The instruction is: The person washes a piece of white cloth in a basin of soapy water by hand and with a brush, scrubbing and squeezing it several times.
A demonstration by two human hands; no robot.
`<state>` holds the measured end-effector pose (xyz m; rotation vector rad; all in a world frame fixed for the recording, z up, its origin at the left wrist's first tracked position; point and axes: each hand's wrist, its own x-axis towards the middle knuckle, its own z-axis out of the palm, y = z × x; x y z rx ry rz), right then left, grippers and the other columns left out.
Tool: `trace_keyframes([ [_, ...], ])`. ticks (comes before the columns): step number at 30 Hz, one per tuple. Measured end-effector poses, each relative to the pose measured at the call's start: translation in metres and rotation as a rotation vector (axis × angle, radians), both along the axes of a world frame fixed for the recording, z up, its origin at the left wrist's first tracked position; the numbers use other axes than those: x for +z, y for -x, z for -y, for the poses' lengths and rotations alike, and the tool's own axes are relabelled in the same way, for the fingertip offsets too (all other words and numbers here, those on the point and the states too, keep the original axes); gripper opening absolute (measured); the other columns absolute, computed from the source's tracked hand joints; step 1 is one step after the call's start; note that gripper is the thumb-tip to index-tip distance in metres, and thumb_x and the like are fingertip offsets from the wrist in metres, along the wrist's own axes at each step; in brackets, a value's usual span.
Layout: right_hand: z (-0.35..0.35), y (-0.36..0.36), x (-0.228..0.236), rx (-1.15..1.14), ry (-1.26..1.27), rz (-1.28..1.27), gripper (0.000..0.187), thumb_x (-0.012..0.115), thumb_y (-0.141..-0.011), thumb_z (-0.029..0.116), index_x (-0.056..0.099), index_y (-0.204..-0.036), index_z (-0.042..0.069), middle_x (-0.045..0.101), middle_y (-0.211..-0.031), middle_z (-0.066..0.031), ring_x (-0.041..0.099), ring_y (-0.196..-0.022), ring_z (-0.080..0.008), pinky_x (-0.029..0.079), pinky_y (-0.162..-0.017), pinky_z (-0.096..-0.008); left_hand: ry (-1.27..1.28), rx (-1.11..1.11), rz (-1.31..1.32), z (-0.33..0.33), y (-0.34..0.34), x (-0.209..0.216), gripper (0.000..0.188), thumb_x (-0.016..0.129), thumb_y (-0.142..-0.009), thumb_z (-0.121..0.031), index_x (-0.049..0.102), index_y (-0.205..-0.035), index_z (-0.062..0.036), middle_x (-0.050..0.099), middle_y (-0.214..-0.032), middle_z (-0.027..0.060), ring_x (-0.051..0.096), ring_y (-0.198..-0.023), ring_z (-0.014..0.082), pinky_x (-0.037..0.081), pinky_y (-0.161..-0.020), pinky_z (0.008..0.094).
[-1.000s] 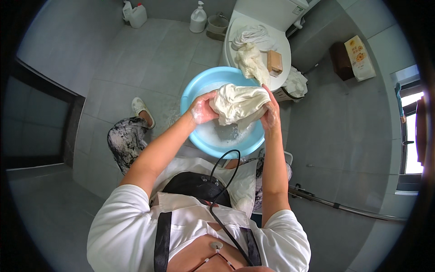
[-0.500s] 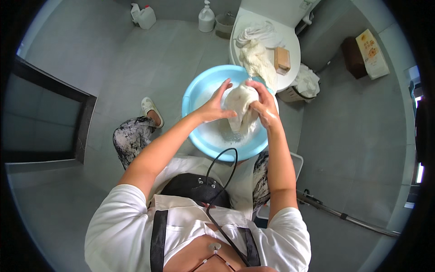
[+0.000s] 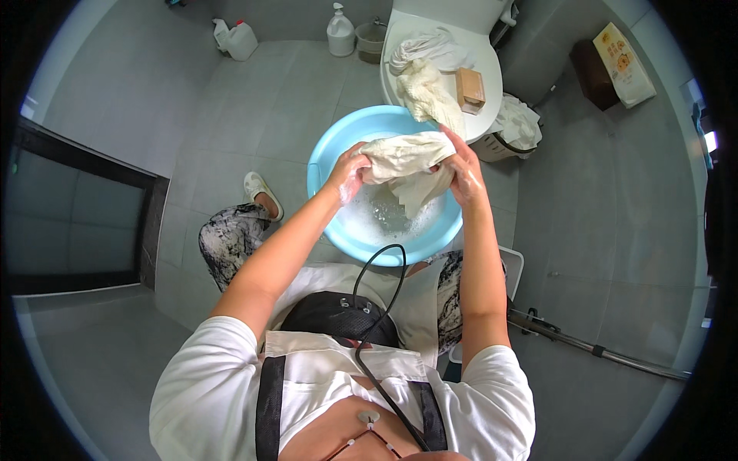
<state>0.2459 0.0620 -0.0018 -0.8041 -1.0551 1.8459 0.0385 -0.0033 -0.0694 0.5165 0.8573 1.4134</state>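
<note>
A wet, cream-white cloth is stretched sideways between my two hands above a light blue basin. My left hand grips its left end, with suds on the wrist. At the right end my right hand is closed on it, also with suds on the skin. A loose part of the cloth hangs down toward the foamy water in the basin. Whether the cloth is a garment or a towel I cannot tell.
Beyond the basin, a closed white toilet lid carries a cream knitted piece, white fabric and a brown box. A laundry basket stands beside it. A pump bottle and jug are at the wall. A black cable loops before me.
My left hand, open and apart from the cloth before, now grips its left end. The bunched cloth has been spread out sideways between both hands.
</note>
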Motion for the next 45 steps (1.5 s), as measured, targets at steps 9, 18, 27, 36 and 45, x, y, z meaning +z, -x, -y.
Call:
trace_keyframes([
  [9,0.022,0.022,-0.021,-0.008,-0.551,0.484,0.068,0.064,-0.062,0.004,0.039,-0.125,0.006,0.049,-0.115,-0.0112,0.05,-0.1,-0.0192,0.039,-0.086,-0.0278,0.191,0.073,0.506,-0.021,-0.013,-0.003,0.029,0.049,-0.083,-0.042,0.05,-0.083,-0.0139,0.056,-0.089,0.0067,0.054,-0.089,0.0263,0.043,-0.081,0.0438],
  [18,0.04,0.06,-0.035,-0.28,-0.779,0.646,0.021,0.062,-0.071,0.016,0.054,-0.086,0.003,0.053,-0.086,-0.0166,0.052,-0.082,-0.0334,0.043,-0.069,-0.0378,0.474,0.12,0.383,-0.017,-0.053,0.02,0.032,0.047,-0.084,-0.041,0.05,-0.094,-0.011,0.057,-0.082,0.0047,0.056,-0.071,0.0195,0.047,-0.061,0.0341],
  [27,0.049,0.081,-0.032,-0.314,-0.967,0.494,0.015,0.06,-0.071,0.013,0.051,-0.077,0.002,0.052,-0.081,-0.0171,0.053,-0.076,-0.0326,0.043,-0.067,-0.0363,0.094,-0.033,0.427,-0.021,-0.022,-0.004,0.033,0.045,-0.084,-0.038,0.047,-0.093,-0.0068,0.052,-0.082,0.0062,0.054,-0.076,0.02,0.045,-0.066,0.0359],
  [36,0.051,0.083,-0.041,-0.44,-0.889,0.595,0.013,0.058,-0.072,0.011,0.048,-0.073,0.001,0.051,-0.075,-0.0182,0.051,-0.066,-0.0349,0.041,-0.058,-0.0385,0.404,0.145,0.222,-0.016,-0.036,0.012,0.03,0.047,-0.082,-0.035,0.052,-0.091,-0.0067,0.057,-0.083,0.0069,0.057,-0.074,0.0195,0.047,-0.065,0.0329],
  [45,0.029,0.073,-0.056,-0.541,-0.851,0.764,0.011,0.057,-0.074,0.007,0.047,-0.077,0.003,0.051,-0.074,-0.0168,0.05,-0.065,-0.0363,0.041,-0.058,-0.0402,0.284,0.167,0.241,-0.009,-0.046,0.014,0.024,0.051,-0.081,-0.028,0.053,-0.087,-0.0049,0.056,-0.075,0.0062,0.057,-0.067,0.0199,0.047,-0.057,0.0333],
])
